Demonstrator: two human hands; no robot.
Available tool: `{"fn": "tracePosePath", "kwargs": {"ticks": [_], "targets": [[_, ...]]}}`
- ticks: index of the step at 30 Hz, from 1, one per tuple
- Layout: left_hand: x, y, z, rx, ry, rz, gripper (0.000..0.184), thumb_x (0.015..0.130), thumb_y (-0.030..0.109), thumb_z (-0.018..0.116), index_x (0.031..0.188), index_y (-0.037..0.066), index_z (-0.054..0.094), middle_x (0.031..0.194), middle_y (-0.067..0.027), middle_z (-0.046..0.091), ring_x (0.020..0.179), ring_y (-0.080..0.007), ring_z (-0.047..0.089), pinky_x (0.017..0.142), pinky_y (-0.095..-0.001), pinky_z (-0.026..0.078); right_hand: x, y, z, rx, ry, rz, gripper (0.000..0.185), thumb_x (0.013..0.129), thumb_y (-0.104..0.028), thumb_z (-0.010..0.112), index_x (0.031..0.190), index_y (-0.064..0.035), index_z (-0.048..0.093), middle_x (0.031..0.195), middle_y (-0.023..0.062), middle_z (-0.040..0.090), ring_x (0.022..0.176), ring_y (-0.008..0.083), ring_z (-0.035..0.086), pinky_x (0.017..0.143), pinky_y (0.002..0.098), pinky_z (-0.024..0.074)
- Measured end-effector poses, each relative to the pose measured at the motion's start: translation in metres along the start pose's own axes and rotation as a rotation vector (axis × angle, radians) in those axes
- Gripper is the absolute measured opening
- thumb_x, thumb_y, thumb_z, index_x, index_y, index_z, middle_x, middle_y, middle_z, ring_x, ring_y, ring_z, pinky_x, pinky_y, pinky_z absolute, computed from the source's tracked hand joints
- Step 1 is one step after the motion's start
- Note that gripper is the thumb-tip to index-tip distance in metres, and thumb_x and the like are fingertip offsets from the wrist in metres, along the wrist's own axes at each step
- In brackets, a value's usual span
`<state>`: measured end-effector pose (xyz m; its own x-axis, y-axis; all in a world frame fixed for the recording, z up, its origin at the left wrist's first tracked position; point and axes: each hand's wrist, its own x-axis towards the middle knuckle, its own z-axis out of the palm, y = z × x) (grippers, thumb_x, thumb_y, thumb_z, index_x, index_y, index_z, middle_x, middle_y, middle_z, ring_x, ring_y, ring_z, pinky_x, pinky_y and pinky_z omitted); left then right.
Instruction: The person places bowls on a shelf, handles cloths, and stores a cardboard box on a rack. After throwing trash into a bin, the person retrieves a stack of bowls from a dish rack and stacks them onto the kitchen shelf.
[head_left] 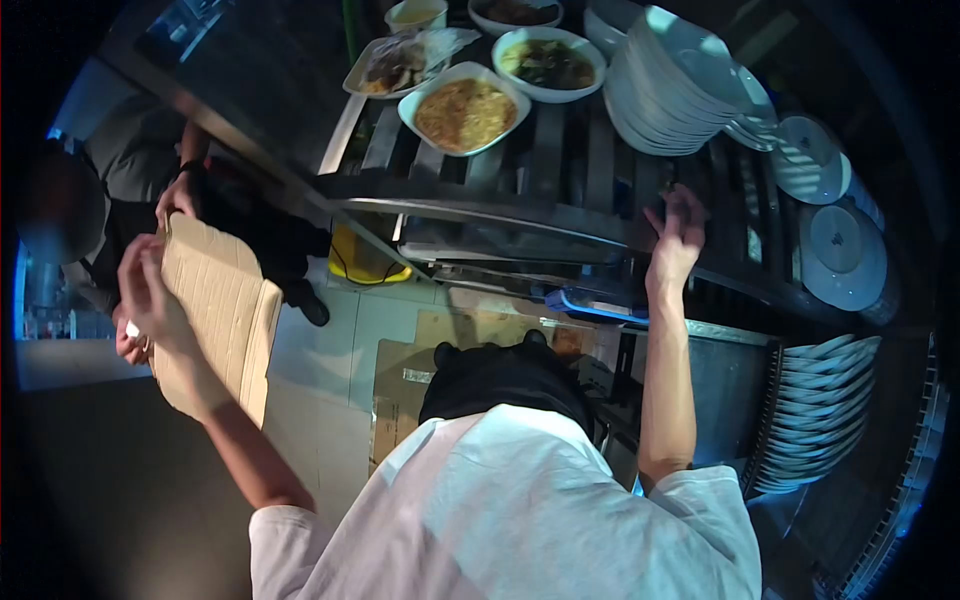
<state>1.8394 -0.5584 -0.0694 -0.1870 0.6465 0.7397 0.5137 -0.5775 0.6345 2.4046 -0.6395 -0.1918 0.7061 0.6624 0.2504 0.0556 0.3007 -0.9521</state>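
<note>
My left hand reaches out to the left, in front of a sheet of brown cardboard. Its fingers are loosely bent and apart, and I make out nothing held in them. A co-worker's hand is at the top of that sheet; another hand shows at its lower left edge beside a small white thing. My right hand is over the front of a slatted metal shelf, below a stack of white bowls. Its fingers are spread and slightly curled, with nothing visible in them.
On the shelf stand a square bowl of yellow-brown food, a round bowl with greens and a dish with plastic wrap. Upturned plates and a row of stacked dishes are at right. Flattened cardboard covers the floor.
</note>
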Motion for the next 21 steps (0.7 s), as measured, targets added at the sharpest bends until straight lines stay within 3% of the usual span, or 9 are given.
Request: {"fn": "tracePosePath", "kwargs": {"ticks": [1, 2, 3, 4, 7, 9, 13, 17, 21], "targets": [[-0.019, 0.023, 0.036, 0.173, -0.028, 0.124, 0.015, 0.093, 0.007, 0.051, 0.099, -0.002, 0.060, 0.094, -0.0097, 0.062, 0.084, -0.0158, 0.059, 0.080, -0.0267, 0.047, 0.009, -0.002, -0.003, 0.046, 0.047, 0.033, 0.034, 0.091, -0.017, 0.059, 0.122, -0.0052, 0.048, 0.119, 0.0076, 0.049, 0.110, 0.0169, 0.049, 0.089, 0.0342, 0.0442], [-0.051, 0.033, 0.074, -0.157, -0.051, -0.129, 0.013, 0.090, 0.006, 0.053, 0.096, -0.002, 0.062, 0.092, -0.0098, 0.063, 0.083, -0.0168, 0.060, 0.079, -0.0285, 0.047, 0.018, -0.008, -0.001, 0.055, 0.051, 0.022, 0.034, 0.091, -0.017, 0.059, 0.122, -0.0052, 0.048, 0.119, 0.0076, 0.049, 0.110, 0.0169, 0.049, 0.089, 0.0342, 0.0442], [-0.069, 0.068, 0.120, -0.224, -0.172, -0.018, 0.011, 0.088, 0.005, 0.055, 0.093, -0.002, 0.063, 0.089, -0.0103, 0.064, 0.082, -0.0168, 0.060, 0.077, -0.0283, 0.047, 0.034, -0.012, -0.003, -0.034, 0.096, 0.014, 0.040, 0.092, -0.027, 0.056, 0.125, -0.0065, 0.047, 0.123, 0.0085, 0.048, 0.114, 0.0188, 0.046, 0.093, 0.0375, 0.0411], [-0.086, 0.089, 0.156, -0.179, -0.338, -0.228, 0.010, 0.087, 0.003, 0.058, 0.092, -0.001, 0.065, 0.089, -0.0094, 0.065, 0.084, -0.0162, 0.061, 0.076, -0.0272, 0.047, 0.049, -0.018, -0.006, -0.129, 0.142, 0.008, 0.046, 0.093, -0.037, 0.053, 0.128, -0.0079, 0.045, 0.127, 0.0094, 0.047, 0.118, 0.0207, 0.044, 0.097, 0.0408, 0.0380], [-0.108, 0.138, 0.252, -0.386, -0.670, -0.195, 0.014, 0.083, 0.009, 0.064, 0.094, 0.001, 0.067, 0.090, -0.0074, 0.066, 0.089, -0.0166, 0.062, 0.081, -0.0282, 0.047, 0.096, -0.047, -0.008, -0.121, 0.041, -0.079, 0.057, 0.094, -0.047, 0.046, 0.134, -0.0071, 0.039, 0.129, 0.0108, 0.045, 0.121, 0.0205, 0.041, 0.102, 0.0396, 0.0315], [-0.105, 0.158, 0.313, -0.578, -0.743, -0.137, 0.031, 0.083, 0.011, 0.065, 0.112, 0.002, 0.060, 0.115, -0.0090, 0.060, 0.109, -0.0178, 0.054, 0.094, -0.0328, 0.042, 0.135, -0.048, -0.010, 0.054, -0.080, 0.021, 0.067, 0.091, -0.056, 0.041, 0.136, -0.0067, 0.035, 0.135, 0.0110, 0.041, 0.125, 0.0232, 0.038, 0.104, 0.0419, 0.0292], [-0.076, 0.205, 0.402, -0.742, -0.681, -0.035, 0.058, 0.083, 0.018, 0.066, 0.133, 0.006, 0.041, 0.132, -0.0115, 0.048, 0.124, -0.0213, 0.043, 0.103, -0.0358, 0.035, 0.182, -0.049, -0.003, 0.557, -0.275, 0.350, 0.084, 0.086, -0.071, 0.031, 0.139, -0.0050, 0.032, 0.143, 0.0120, 0.036, 0.132, 0.0276, 0.033, 0.108, 0.0435, 0.0245], [-0.049, 0.204, 0.478, -0.630, -0.472, 0.083, 0.057, 0.084, 0.020, 0.065, 0.132, 0.004, 0.041, 0.129, -0.0128, 0.050, 0.121, -0.0213, 0.045, 0.101, -0.0334, 0.035, 0.196, -0.044, -0.004, 0.535, -0.375, 0.420, 0.090, 0.086, -0.073, 0.026, 0.138, 0.0000, 0.031, 0.141, 0.0128, 0.040, 0.131, 0.0268, 0.035, 0.110, 0.0397, 0.0231], [-0.026, 0.190, 0.521, -1.095, -0.516, -0.234, 0.050, 0.085, 0.020, 0.065, 0.126, 0.002, 0.044, 0.113, -0.0092, 0.056, 0.105, -0.0171, 0.051, 0.091, -0.0297, 0.040, 0.197, -0.041, -0.008, 0.569, -0.376, 0.437, 0.090, 0.086, -0.072, 0.026, 0.137, 0.0019, 0.031, 0.141, 0.0123, 0.040, 0.131, 0.0255, 0.034, 0.110, 0.0372, 0.0234]]}}
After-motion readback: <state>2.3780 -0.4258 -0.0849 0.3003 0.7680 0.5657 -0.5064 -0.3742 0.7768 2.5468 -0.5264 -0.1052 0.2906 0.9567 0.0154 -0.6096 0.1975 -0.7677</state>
